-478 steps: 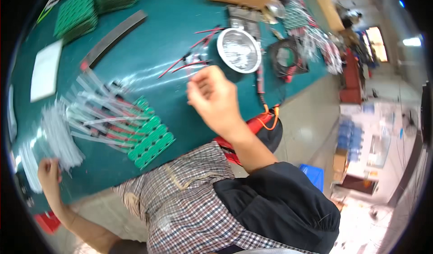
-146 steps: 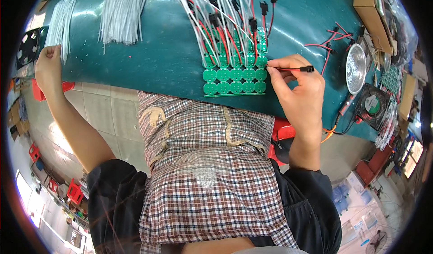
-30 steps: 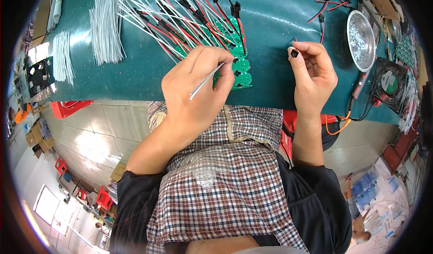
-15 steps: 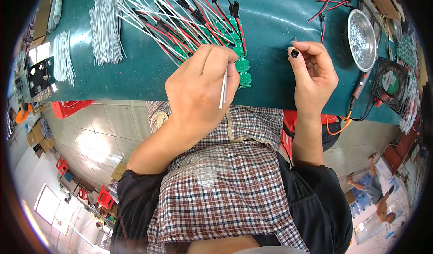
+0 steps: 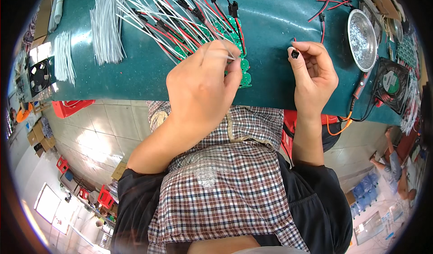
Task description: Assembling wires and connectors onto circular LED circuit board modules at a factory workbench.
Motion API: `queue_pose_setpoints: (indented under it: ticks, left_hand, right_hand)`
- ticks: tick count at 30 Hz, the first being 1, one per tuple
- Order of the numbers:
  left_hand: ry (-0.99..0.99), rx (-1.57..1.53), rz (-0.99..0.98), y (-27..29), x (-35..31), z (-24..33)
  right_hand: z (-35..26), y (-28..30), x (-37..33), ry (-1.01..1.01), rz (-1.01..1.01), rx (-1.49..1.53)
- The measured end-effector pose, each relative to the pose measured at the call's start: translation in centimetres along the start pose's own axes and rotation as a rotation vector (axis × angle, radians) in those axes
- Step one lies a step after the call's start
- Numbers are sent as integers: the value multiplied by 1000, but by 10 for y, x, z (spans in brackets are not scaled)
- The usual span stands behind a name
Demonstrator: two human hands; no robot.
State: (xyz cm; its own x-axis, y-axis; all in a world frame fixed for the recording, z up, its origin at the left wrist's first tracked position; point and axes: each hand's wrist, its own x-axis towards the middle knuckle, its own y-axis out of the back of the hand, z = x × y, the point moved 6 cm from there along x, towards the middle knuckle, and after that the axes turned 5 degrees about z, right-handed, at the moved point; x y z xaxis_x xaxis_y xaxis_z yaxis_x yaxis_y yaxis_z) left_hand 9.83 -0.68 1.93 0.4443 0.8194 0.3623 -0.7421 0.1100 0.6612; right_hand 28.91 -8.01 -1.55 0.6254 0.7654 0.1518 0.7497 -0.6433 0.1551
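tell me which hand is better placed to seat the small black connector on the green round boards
Right, probably. The right hand already pinches the small black connector just beside the green round circuit boards; the left hand covers them, seemingly gripping a white wire.

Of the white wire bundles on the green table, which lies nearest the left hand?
The larger fanned bundle, just left of the left hand; the smaller bundle lies farther out near the table's left edge.
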Motion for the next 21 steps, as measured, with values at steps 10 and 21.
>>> queue_pose_setpoints:
  ticks: [10, 21]
  left_hand:
    - [177, -25, -34, 2, 8, -6]
    - [132, 74, 2, 1, 11, -7]
  right_hand:
    - [1, 2, 1, 16, 11, -7]
    - [-14, 7, 0, -72, 15, -87]
